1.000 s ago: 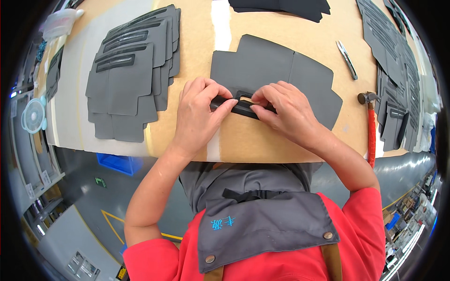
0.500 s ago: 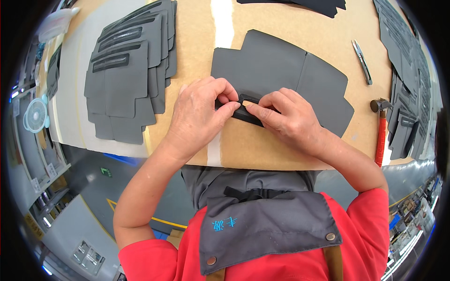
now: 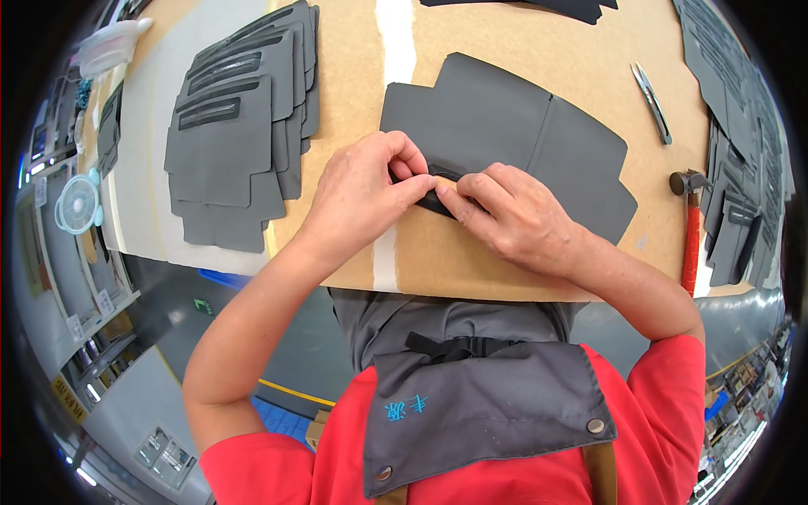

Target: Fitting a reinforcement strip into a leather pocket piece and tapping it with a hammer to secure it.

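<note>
A dark grey cut sheet panel (image 3: 497, 109) lies flat on the table, with a crease across its right part. A black strip (image 3: 433, 204) runs along its near edge, by a slot where a tan patch shows. My left hand (image 3: 358, 185) is closed, thumb and forefinger pinching the black strip at its left end. Beside it, fingertips nearly touching the left ones, my right hand (image 3: 526, 219) is closed too, thumb and forefinger pressed on the strip. The fingers cover much of the strip.
Stacked grey panels (image 3: 223, 143) with black-framed slots lie to the left; more panels (image 3: 732, 194) line the right side. Thread snips (image 3: 651, 105) and a red-handled hammer (image 3: 691, 240) lie right of the work. Black sheets (image 3: 547, 7) sit at the far edge. A small fan (image 3: 77, 204) stands left.
Both hands stay at the strip, with the fingertips shifted slightly and drawn closer together. The view has moved a little; the panel stays in place on the table.
</note>
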`<state>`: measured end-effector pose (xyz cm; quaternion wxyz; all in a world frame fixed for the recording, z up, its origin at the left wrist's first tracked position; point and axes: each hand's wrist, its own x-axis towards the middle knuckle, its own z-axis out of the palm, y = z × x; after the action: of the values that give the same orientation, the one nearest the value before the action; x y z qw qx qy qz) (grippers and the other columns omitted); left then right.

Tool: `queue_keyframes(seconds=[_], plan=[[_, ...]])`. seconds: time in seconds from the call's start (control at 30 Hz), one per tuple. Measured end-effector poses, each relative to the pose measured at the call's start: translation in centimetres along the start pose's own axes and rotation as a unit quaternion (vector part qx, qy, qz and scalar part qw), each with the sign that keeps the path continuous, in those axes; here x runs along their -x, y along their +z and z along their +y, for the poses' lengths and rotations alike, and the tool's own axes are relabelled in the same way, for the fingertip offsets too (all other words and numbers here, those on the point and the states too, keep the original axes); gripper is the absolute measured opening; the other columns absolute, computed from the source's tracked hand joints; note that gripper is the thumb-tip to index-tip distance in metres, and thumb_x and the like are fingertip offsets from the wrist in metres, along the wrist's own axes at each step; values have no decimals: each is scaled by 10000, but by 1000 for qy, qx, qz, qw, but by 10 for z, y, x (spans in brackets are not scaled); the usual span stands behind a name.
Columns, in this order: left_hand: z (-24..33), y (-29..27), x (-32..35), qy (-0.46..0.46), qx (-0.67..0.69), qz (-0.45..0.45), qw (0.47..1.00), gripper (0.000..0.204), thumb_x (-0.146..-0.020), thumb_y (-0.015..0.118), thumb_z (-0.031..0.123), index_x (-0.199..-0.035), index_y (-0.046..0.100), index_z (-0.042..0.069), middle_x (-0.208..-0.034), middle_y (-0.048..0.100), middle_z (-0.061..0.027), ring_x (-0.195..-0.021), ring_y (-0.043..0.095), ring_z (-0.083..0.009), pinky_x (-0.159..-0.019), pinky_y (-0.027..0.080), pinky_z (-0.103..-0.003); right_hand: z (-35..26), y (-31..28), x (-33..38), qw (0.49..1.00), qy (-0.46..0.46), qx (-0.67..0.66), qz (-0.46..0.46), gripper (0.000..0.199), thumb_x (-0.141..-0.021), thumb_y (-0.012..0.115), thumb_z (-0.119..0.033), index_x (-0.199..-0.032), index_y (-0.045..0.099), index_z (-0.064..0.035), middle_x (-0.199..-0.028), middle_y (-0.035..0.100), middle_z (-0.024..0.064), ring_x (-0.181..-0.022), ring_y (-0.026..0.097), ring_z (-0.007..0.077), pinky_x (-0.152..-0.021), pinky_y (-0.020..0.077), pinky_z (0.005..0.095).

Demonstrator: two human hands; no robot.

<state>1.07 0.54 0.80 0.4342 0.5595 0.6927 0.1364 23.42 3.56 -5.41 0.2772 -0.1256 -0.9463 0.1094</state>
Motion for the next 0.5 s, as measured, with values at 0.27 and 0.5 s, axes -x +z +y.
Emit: queue_keyframes(seconds=[0.27,0.5], plan=[[-4,-8,-12,-38,-9,-46,998,216,-845,816,185,-925,697,24,-786,647,15,-698,544,-69,-648,477,-263,-1,1,-1,1000,-7,4,-2,351,-799,673,-55,-1131,668,58,-871,487,69,-784,521,201,-679,505,316],[-5,-12,1,-10,-2,-15,1000,163,-868,787,142,-974,719,39,-810,662,7,-738,579,-74,-671,480,-248,-1,4,-3,1000,-11,13,3,362,-800,665,-67,-1138,666,60,-871,499,72,-790,530,205,-691,514,316]])
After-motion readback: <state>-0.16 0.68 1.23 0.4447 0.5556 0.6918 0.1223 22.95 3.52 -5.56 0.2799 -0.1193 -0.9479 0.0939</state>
